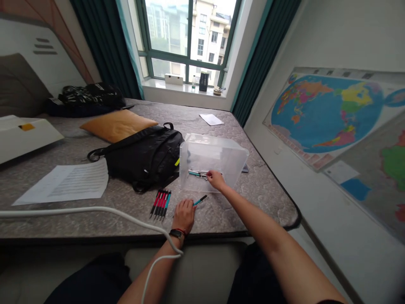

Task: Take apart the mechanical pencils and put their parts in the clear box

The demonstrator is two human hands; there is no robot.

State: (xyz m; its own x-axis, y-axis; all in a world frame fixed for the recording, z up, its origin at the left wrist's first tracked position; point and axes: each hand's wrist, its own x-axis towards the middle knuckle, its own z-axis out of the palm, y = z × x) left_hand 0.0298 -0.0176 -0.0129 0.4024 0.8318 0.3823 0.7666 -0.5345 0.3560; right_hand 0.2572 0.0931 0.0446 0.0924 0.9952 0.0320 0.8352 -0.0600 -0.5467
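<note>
"Where are the fingers?"

"The left hand (183, 217) lies palm down, its fingers bent at one end of a teal-and-black pen (200, 199) that points to two o'clock. I cannot tell whether they grip it. The right hand (216, 180) has its fingers narrowed in a pinch at the loose pens (196, 173) on its ten o'clock side. Whether one is held, I cannot tell."

"And the textures?"

"Slim, straight barrels on a grey quilted mattress (264, 192). A row of pens (160, 204), red-and-black with teal at its right end, lies side by side at the left hand's ten o'clock."

"Any containers?"

"A boxy bin (218, 147) of clear, smooth plastic, at the left hand's one o'clock, with those loose pens inside. At eleven, a slumped black backpack (152, 156), contents hidden, and past it a plump orange cushion (118, 125). Between nine and ten, a flat printed sheet (79, 181)."
</note>
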